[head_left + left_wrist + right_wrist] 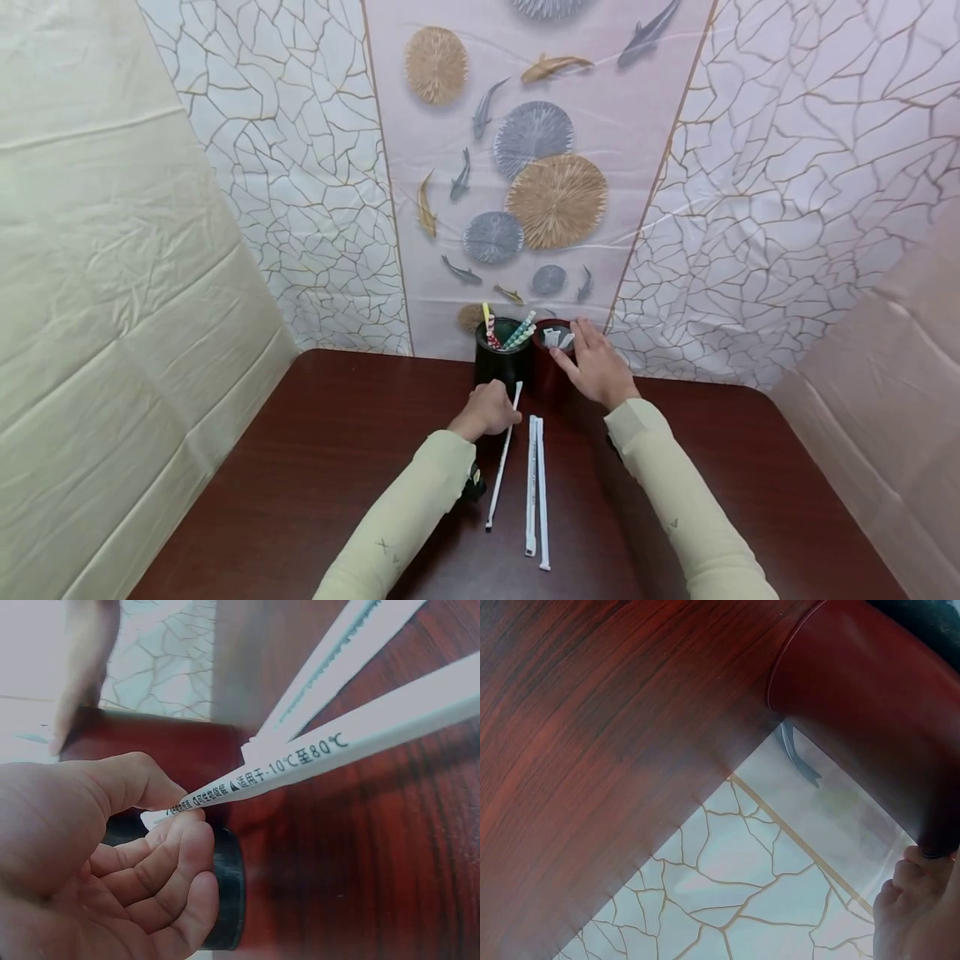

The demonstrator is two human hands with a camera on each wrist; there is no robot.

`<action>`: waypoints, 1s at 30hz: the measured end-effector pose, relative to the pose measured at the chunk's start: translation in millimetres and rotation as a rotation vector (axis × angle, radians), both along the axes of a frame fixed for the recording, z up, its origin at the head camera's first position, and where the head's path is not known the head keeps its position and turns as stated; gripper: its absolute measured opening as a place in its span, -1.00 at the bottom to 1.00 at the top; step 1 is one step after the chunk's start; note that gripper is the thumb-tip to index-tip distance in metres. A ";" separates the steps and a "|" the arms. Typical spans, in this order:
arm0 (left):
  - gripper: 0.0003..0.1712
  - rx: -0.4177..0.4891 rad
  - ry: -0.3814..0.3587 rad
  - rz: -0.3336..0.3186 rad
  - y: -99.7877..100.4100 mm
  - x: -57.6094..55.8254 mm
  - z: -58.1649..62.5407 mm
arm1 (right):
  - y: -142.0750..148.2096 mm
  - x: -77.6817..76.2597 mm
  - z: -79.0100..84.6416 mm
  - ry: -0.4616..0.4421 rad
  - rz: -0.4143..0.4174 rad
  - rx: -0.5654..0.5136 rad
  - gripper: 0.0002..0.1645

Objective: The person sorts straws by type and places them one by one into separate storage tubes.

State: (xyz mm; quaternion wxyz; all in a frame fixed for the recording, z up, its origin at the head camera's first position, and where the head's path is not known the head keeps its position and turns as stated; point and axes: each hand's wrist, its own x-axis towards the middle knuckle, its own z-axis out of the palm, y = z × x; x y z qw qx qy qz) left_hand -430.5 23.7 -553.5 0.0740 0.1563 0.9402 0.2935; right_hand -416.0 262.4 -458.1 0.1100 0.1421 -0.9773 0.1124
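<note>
My left hand (490, 407) pinches a white wrapped straw (499, 477) near its far end, between thumb and forefinger. Printed characters run along the wrapper in the left wrist view, and the other fingers curl loosely below it. Just beyond this hand stands a black cup (491, 364) with striped and coloured straws (517, 332) in it. Beside it is a dark red cup (547, 385) holding several white wrapped straws (552, 338). My right hand (597, 367) holds the red cup at its rim, thumb on the near side and fingers on the right side.
Two more white wrapped straws (542, 500) lie side by side on the dark reddish wooden table (315, 467), right of the pinched one. A patterned cloth backdrop (322, 208) hangs behind the table's far edge, with pale cloth walls (97, 292) at both sides.
</note>
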 end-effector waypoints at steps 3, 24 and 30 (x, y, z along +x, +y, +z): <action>-0.34 0.054 0.024 -0.017 -5.2 26.5 36.7 | 0.0 0.1 -0.8 -0.002 0.000 0.004 0.09; -0.86 0.139 0.280 -0.046 -12.4 65.9 172.7 | 0.6 0.7 -1.2 0.004 0.000 0.001 0.09; -0.90 0.166 0.407 0.012 -14.7 62.4 206.4 | -0.2 0.3 -1.2 0.006 0.004 -0.008 0.08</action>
